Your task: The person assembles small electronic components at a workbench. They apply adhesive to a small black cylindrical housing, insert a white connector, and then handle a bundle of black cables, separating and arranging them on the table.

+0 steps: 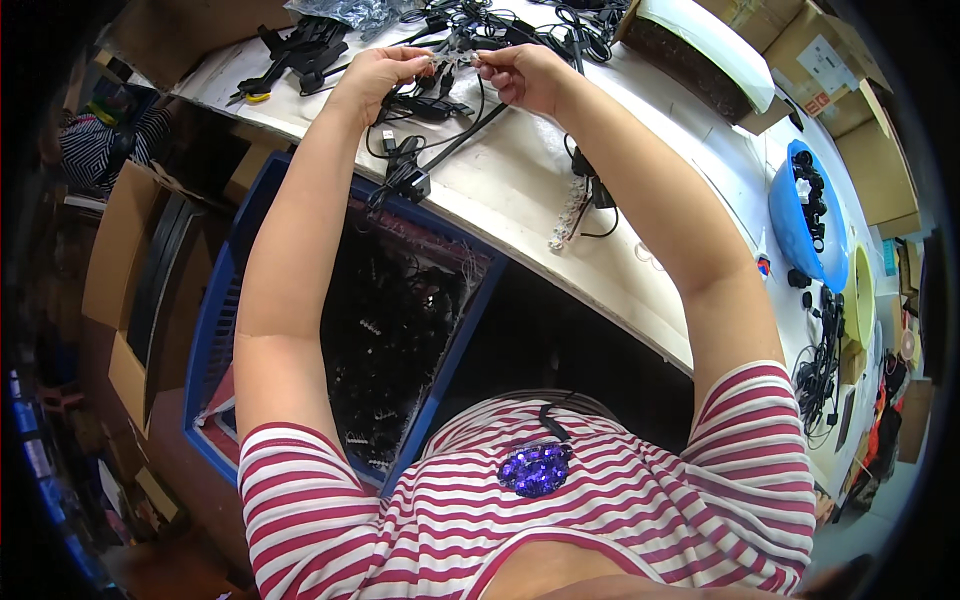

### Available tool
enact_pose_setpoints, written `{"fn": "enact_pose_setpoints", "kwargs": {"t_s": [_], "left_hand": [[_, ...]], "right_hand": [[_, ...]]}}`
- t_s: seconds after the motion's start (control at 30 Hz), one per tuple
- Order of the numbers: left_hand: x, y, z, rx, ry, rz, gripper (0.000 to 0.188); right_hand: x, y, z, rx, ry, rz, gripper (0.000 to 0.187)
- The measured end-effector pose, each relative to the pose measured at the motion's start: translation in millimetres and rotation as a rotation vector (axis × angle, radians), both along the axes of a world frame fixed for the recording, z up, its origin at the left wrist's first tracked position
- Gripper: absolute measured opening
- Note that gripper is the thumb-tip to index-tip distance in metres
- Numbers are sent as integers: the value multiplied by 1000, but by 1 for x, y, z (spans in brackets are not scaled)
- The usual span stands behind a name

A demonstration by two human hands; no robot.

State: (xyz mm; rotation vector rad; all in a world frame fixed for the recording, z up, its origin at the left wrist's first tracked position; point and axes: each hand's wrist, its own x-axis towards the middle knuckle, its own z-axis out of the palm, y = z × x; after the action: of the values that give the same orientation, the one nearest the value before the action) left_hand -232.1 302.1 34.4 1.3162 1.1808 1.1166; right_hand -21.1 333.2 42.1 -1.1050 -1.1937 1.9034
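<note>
Both arms reach out over the white table, the two hands close together at its far side. My left hand (377, 80) is closed in a pinch on one end of a small clear, whitish strip (453, 60). At its other end, my right hand (527, 80) pinches with thumb and forefinger, the other fingers curled. Whether the strip is a plastic tie or something else is too small to tell. Black cables (430, 107) lie just under and beyond the hands. A cable with a plug (407, 178) rests at the table's near edge, below the left hand.
A blue crate (470, 310) filled with dark parts stands below the table edge. On the table are black stands (300, 50), a twisted whitish bundle (572, 215), and a blue basin (785, 215) of black parts at right. Cardboard boxes (125, 250) stand at left.
</note>
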Motion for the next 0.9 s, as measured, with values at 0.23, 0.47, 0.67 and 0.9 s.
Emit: {"fn": "enact_pose_setpoints", "kwargs": {"t_s": [0.23,0.47,0.67,0.9], "left_hand": [[4,-10,1,47,-16,67,19],[-1,-3,0,-77,-53,48,19],[1,-1,4,-115,2,36,21],[9,-9,15,-120,119,55,26]], "right_hand": [[-12,-15,4,1129,-1049,-351,29],[-20,-7,4,609,-701,-94,32],[-19,-13,1,218,-191,-100,22],[-18,-1,-20,509,-318,-157,20]]}}
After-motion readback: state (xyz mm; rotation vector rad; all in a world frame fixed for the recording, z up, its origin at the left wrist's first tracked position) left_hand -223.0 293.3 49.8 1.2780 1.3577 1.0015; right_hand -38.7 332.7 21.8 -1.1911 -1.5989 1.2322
